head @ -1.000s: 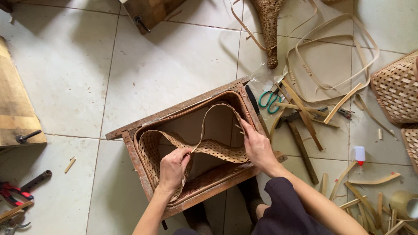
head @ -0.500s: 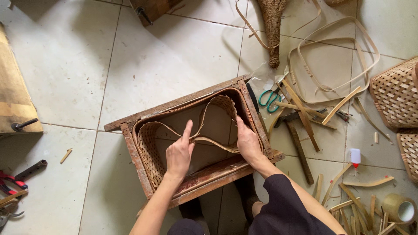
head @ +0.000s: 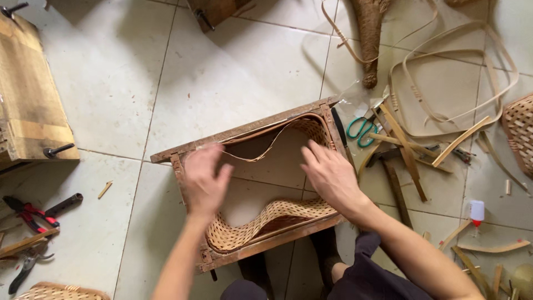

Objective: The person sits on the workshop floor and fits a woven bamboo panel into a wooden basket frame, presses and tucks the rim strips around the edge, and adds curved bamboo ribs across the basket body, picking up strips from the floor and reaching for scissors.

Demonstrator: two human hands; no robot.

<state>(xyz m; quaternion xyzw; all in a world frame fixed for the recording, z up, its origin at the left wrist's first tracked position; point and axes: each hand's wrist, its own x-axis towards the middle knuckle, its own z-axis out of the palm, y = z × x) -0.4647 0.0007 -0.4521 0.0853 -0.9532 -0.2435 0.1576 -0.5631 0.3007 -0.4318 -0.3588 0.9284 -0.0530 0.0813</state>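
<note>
A rectangular wooden frame lies on the tiled floor in front of me. A woven rattan band sits inside it, bulging along the near wall, and a thin rattan strip curls along the far wall. My left hand hovers over the frame's left end with fingers spread, blurred by motion. My right hand is over the right end, fingers apart, near the woven band's corner. Neither hand grips anything that I can see.
Green-handled scissors, bamboo strips and looped rattan lie to the right. A woven basket is at the right edge. A small glue bottle stands lower right. Red pliers and a wooden block are on the left.
Both hands have let go of the rattan band and lifted apart toward the frame's ends. The woven band now lies pressed along the near wall; the view moved closer.
</note>
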